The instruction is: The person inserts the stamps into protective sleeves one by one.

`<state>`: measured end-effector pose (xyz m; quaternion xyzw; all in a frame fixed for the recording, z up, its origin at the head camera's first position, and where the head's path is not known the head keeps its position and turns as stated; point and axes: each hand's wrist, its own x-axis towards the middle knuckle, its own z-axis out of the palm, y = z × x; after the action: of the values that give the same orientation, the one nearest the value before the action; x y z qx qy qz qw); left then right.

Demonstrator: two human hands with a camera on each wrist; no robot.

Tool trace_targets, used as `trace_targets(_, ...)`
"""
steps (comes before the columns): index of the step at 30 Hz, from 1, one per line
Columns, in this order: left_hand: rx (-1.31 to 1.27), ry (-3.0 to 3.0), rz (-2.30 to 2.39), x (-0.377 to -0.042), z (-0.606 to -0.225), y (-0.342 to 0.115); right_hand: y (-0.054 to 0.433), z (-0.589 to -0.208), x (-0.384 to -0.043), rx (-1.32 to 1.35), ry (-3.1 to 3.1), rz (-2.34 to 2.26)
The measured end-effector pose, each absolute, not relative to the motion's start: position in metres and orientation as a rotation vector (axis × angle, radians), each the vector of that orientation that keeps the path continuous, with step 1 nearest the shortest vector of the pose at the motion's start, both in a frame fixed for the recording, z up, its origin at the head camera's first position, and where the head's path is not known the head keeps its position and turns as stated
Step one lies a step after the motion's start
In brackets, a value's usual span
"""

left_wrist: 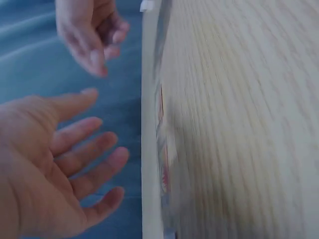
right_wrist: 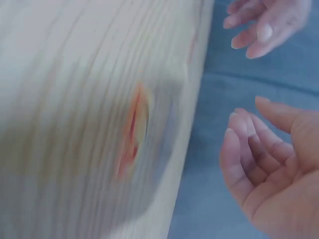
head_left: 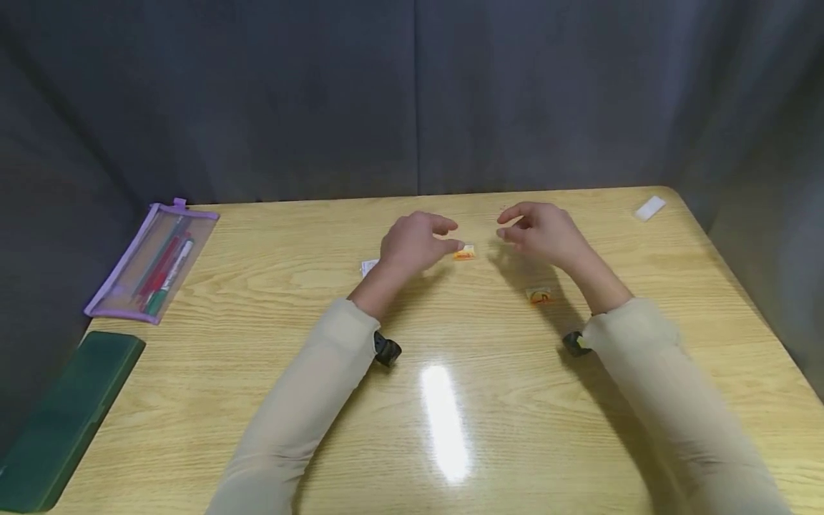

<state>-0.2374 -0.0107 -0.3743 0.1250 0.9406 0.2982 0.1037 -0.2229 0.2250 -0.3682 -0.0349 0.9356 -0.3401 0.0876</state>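
Observation:
My left hand (head_left: 417, 243) hovers over the far middle of the table, its fingers spread and nothing held, as the left wrist view shows. Facing it across a gap is my right hand (head_left: 542, 230), fingers loosely bent around nothing. A small orange and yellow packet (head_left: 466, 252) lies by the left thumb in the head view. Another orange packet (head_left: 539, 296) rests in the shadow below the right hand; the right wrist view shows this packet (right_wrist: 133, 132) close up, blurred. Partly hidden behind the left wrist is a small white printed piece (head_left: 368, 267).
A purple-edged mesh pouch (head_left: 151, 265) with pens lies at the table's left, with a dark green case (head_left: 67, 422) nearer me. At the far right corner sits a white block (head_left: 650, 208). Dark curtains (head_left: 412, 100) hang behind the wooden table (head_left: 515, 443).

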Motion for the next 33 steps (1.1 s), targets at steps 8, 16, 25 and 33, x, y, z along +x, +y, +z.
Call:
trace_targets(8, 0.543, 2.705, 1.003, -0.236, -0.384, -0.003, 0.28, -0.367, -0.179, -0.017, 2.713, -1.062)
trace_targets(16, 0.633, 2.77, 0.616, -0.239, -0.394, 0.031, 0.298, -0.373, -0.156, -0.055, 2.653, -0.937)
trace_targets(25, 0.643, 2.774, 0.427, -0.236, -0.4, 0.055, 0.275, -0.388, -0.158, -0.203, 2.73, -0.817)
trace_targets(33, 0.615, 2.798, 0.291, -0.235, -0.4, 0.062, 0.259, -0.388, -0.161, -0.308, 2.807, -0.694)
